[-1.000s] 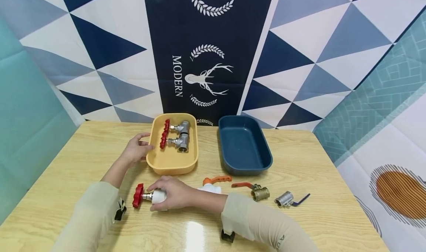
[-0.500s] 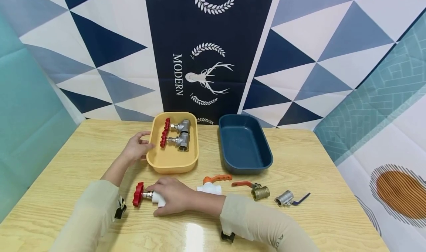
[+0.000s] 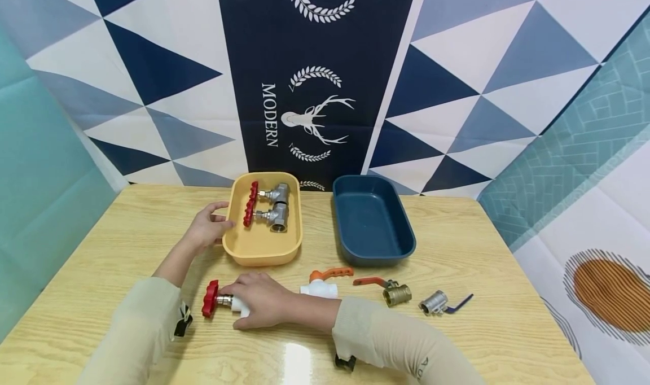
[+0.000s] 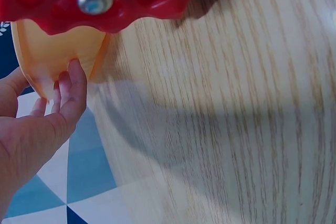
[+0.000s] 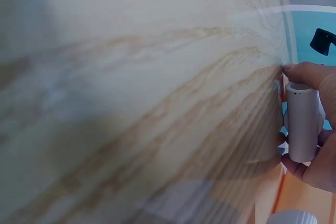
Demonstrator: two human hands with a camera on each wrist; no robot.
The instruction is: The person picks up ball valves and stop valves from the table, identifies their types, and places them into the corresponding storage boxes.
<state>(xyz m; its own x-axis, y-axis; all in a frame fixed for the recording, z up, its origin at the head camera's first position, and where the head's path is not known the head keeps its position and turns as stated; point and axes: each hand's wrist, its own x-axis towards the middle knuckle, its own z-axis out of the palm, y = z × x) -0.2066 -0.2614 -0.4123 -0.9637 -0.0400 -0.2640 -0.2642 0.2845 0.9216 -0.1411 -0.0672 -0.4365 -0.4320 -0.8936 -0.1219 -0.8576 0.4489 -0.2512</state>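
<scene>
Along left rim of yellow tray [image 3: 260,246], left grip [image 3: 207,226] holds edge; right grip [image 3: 265,301] clasps white red-wheel valve [image 3: 241,307] just before front rim; gap separates tray from blue tray [image 3: 373,218].

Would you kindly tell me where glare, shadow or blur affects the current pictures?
Head view: fairly sharp, with a bright glare patch on the table. Left wrist view: a broad, soft shadow across the table near the left hand. Right wrist view: hazy, the nearer wood grain smeared, the white valve clearer; I cannot tell what causes the blur.
</scene>
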